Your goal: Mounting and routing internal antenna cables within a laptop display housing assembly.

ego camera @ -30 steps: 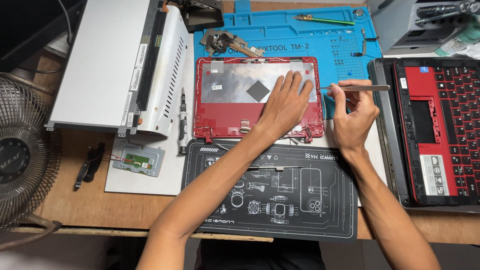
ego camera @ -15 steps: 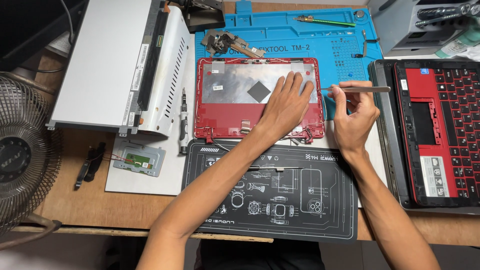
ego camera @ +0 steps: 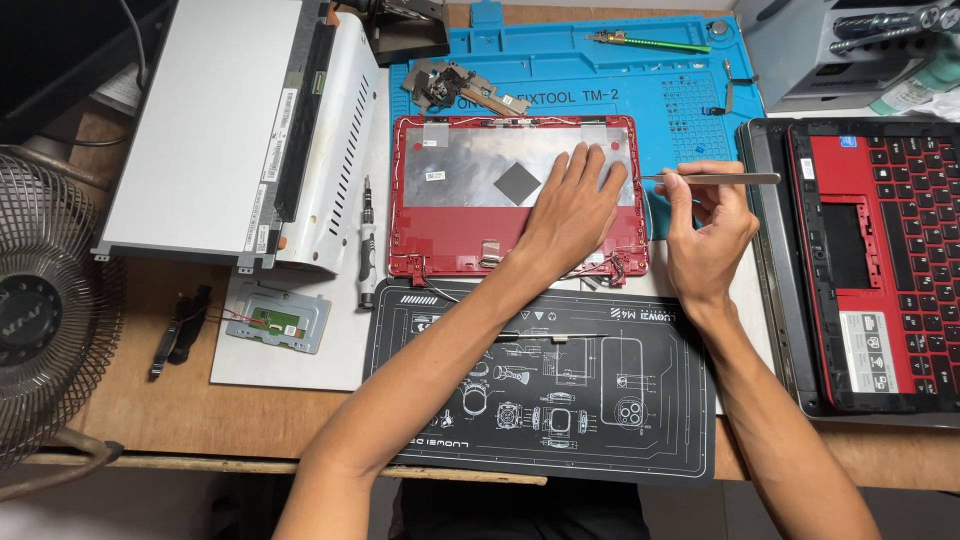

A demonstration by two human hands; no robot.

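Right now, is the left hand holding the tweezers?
No, the left hand lies flat on the red laptop lid, while the right hand holds the tweezers.

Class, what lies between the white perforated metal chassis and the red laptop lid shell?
In the head view, a slim silver-and-black screwdriver lies on the white sheet between them.

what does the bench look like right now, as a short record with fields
left hand: left hand flat on the red laptop lid shell, palm on its silver foil liner
right hand: right hand pinching metal tweezers, held level beside the shell's right edge
under the shell: blue silicone mat
near edge: black printed mat, under the forearms
right side: red keyboard deck
left side: grey laptop base, fan, loose trackpad
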